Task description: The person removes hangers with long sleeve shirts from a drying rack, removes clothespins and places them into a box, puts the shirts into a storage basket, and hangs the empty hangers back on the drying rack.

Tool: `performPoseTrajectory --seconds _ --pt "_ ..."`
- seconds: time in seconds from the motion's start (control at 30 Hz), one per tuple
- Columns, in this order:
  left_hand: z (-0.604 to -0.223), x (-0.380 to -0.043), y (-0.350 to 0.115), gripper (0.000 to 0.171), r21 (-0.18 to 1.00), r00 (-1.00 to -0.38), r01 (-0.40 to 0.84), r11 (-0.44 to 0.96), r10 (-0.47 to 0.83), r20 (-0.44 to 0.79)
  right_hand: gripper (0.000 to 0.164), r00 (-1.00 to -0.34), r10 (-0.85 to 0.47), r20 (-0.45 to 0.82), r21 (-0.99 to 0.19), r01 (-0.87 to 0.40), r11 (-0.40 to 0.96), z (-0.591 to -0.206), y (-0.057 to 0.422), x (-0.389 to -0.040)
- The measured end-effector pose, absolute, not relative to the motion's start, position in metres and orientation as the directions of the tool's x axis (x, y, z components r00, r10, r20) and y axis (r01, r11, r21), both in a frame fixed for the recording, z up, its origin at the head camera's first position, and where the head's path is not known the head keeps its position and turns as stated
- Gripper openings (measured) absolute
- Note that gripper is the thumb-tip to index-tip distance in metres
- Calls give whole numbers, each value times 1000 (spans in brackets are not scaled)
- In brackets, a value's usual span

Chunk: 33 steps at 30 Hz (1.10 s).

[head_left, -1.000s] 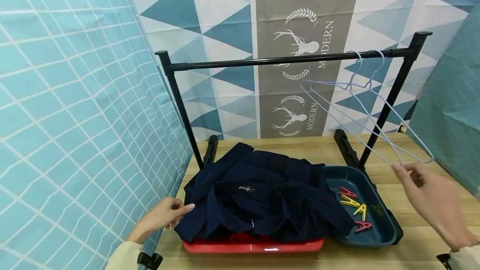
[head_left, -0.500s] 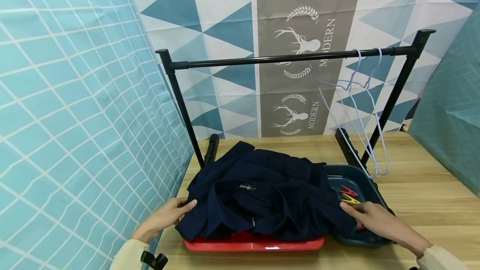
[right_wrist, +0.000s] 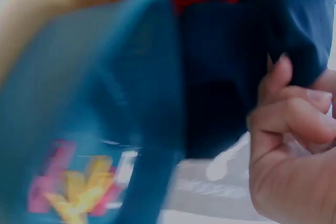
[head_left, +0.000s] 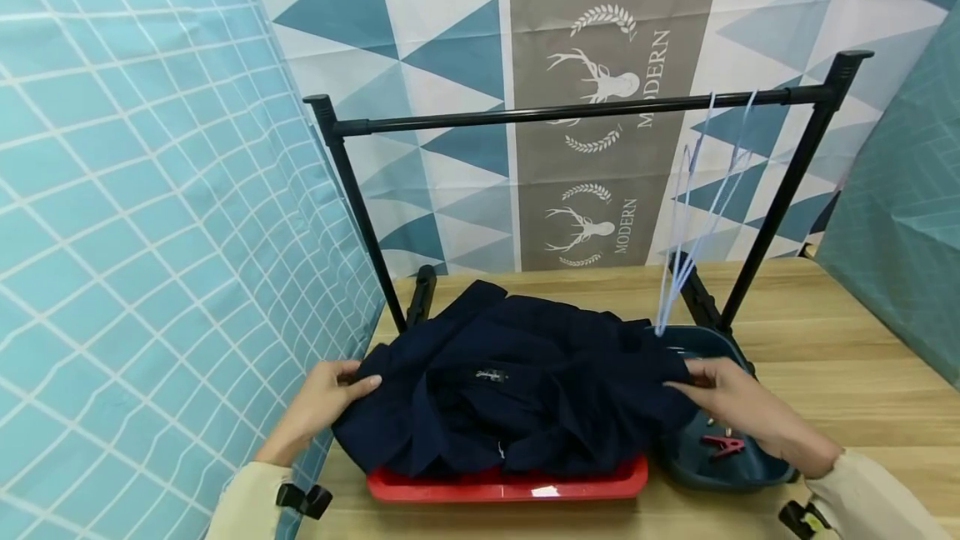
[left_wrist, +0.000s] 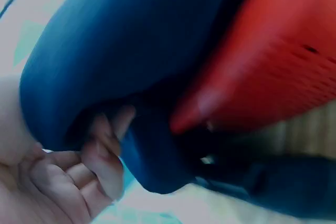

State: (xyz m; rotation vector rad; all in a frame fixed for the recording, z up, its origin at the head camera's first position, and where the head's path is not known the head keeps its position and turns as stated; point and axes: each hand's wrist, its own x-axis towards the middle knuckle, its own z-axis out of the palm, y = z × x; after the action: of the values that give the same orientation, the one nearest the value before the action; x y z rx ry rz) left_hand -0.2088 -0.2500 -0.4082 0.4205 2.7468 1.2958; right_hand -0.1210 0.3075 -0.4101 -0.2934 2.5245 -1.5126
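A dark navy collared shirt (head_left: 517, 332) lies bunched over a red basket (head_left: 510, 487), its collar and label facing up. At its left side my left hand (head_left: 322, 397) pinches the cloth between thumb and fingers. My right hand (head_left: 738, 402) does the same at the right side, above the teal tray. In the left wrist view, the fingers of the left hand (left_wrist: 79, 177) curl beneath a fold of the navy cloth (left_wrist: 121, 51). The right wrist view has the right hand (right_wrist: 294, 124) with fingers bent at the shirt's edge (right_wrist: 226, 77).
A black rack (head_left: 525, 116) spans the table behind the shirt. Two pale blue wire hangers (head_left: 693, 232) hang near its right end. Below them stands a teal tray (head_left: 693, 473) holding pegs, a red one (head_left: 723, 445) among them. A tiled blue sheet (head_left: 150, 215) borders the left side.
My right hand has let go of the hangers, moved left and taken the shirt's right side. The hangers have swung. My left hand has moved slightly up and left with the cloth.
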Motion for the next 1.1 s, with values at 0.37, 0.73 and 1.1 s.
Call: performPoseTrajectory --seconds 0.37,0.73,1.1 --pt "-385 -189 -171 15 349 -536 812 469 835 124 26 -712 -488 504 -287 -671 683 -406 201 -138" --pt "-397 -189 -157 58 312 -435 702 640 732 -524 25 -675 -736 54 -138 -735 664 -432 179 -142" --pt "-380 -250 -223 16 707 -704 442 552 702 -108 27 -889 -315 332 -451 -443 774 -401 235 -164"
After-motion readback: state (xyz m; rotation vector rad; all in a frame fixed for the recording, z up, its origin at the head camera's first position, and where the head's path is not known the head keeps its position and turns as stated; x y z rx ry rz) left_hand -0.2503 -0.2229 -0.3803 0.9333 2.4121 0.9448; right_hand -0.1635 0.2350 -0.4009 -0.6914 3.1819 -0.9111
